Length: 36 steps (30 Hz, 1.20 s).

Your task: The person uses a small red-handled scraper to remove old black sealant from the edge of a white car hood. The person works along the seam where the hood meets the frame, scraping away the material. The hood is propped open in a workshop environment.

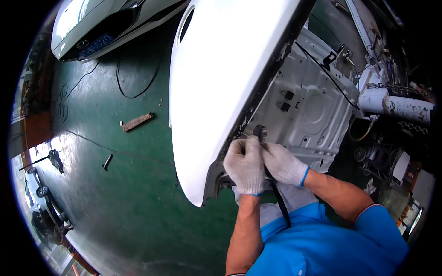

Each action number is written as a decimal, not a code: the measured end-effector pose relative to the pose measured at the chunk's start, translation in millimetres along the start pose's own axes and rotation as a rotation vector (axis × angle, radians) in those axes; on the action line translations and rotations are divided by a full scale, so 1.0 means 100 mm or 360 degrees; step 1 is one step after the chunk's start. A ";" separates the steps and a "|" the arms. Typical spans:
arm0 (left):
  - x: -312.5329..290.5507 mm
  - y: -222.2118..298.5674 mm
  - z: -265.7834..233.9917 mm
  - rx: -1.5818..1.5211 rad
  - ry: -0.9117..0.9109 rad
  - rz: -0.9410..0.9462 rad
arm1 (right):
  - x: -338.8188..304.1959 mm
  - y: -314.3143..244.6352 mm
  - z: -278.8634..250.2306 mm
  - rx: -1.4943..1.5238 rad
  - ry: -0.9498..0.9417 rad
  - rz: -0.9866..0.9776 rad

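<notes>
My left hand [245, 166], in a whitish knit glove, is closed with thumb and fingertips pinched at the dark edge of a white car door [216, 87]. A thin light sliver shows by its fingertips; what it pinches I cannot make out. Beside it my right hand [284, 165], gloved alike, is closed round a dark tool with a rounded head [260, 132], which rises between both hands. The fingers hide most of the tool. A black cord [280, 202] runs from below the hands down across my blue shirt. The door's bare inner panel [315, 108] faces me on the right.
A white car [110, 27] stands at the far left. On the green floor [138, 198] lie a brown block [137, 122], a small metal tool [107, 162] and black cables [133, 95]. At right are a white metal beam [396, 102], chains and dark equipment [380, 158].
</notes>
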<state>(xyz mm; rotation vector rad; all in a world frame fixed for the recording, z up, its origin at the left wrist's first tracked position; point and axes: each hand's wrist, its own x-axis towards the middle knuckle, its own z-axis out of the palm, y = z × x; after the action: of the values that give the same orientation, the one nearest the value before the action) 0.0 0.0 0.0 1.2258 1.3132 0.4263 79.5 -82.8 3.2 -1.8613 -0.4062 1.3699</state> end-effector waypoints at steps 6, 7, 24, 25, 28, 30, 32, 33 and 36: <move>0.09 -0.04 -0.08 0.0050 0.0013 0.0051 | 0.06 -0.10 0.05 -0.0020 -0.0083 0.0039; 0.04 -0.09 -0.12 0.0040 0.0038 0.0041 | 0.06 -0.07 0.07 -0.0041 -0.0114 0.0018; 0.01 -0.13 -0.09 0.0025 -0.0025 0.0129 | -0.08 0.04 0.16 0.0030 0.0114 -0.0228; 0.04 -0.10 -0.11 0.0055 -0.0067 0.0115 | -0.06 0.09 0.19 0.0009 0.0159 -0.0288; 0.11 -0.03 -0.16 0.0142 -0.0135 0.0063 | -0.04 -0.01 0.15 -0.0034 0.0073 -0.0083; 0.06 -0.05 -0.19 0.0187 -0.0138 0.0028 | -0.02 -0.04 0.14 0.0017 -0.0015 -0.0014; -0.02 -0.10 -0.20 0.0114 -0.0119 -0.0010 | -0.12 -0.01 0.15 -0.0143 0.0031 -0.0010; -0.03 -0.14 -0.20 -0.0009 -0.0091 0.0008 | -0.16 -0.01 0.18 -0.0220 0.0046 0.0009; -0.09 -0.12 -0.23 0.0007 -0.0074 0.0039 | -0.18 -0.05 0.11 -0.0216 -0.0015 -0.0008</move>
<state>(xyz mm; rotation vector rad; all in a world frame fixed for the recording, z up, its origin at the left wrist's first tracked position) -26.8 -2.0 -1.1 1.2498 1.2614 0.4105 63.6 -87.0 17.1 -1.9626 -0.5194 1.3780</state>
